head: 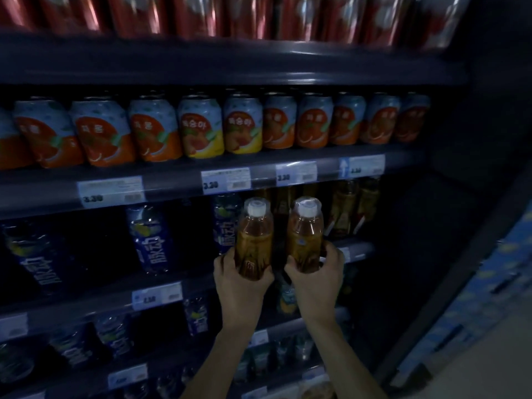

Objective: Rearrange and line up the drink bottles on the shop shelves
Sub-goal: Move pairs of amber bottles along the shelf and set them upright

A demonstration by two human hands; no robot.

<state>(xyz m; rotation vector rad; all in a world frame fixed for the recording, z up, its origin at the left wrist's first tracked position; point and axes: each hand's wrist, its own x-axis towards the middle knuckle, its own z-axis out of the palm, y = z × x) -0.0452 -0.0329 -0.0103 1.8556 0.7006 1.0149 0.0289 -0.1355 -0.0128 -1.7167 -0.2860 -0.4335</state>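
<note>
I hold two amber tea bottles with white caps upright in front of the third shelf. My left hand (240, 279) grips the base of the left bottle (254, 237). My right hand (316, 272) grips the base of the right bottle (305, 234). The two bottles stand side by side, a small gap between them. Behind them on the shelf stand more amber bottles (345, 208), partly hidden in the dark. Blue-labelled bottles (152, 240) stand to the left on the same shelf.
Above runs a row of orange and blue cans (201, 128) on a shelf with price tags (226, 180). Red cans (201, 15) fill the top shelf. Lower shelves hold dark bottles (198, 315). The shelf unit's dark side panel (460, 197) stands at the right.
</note>
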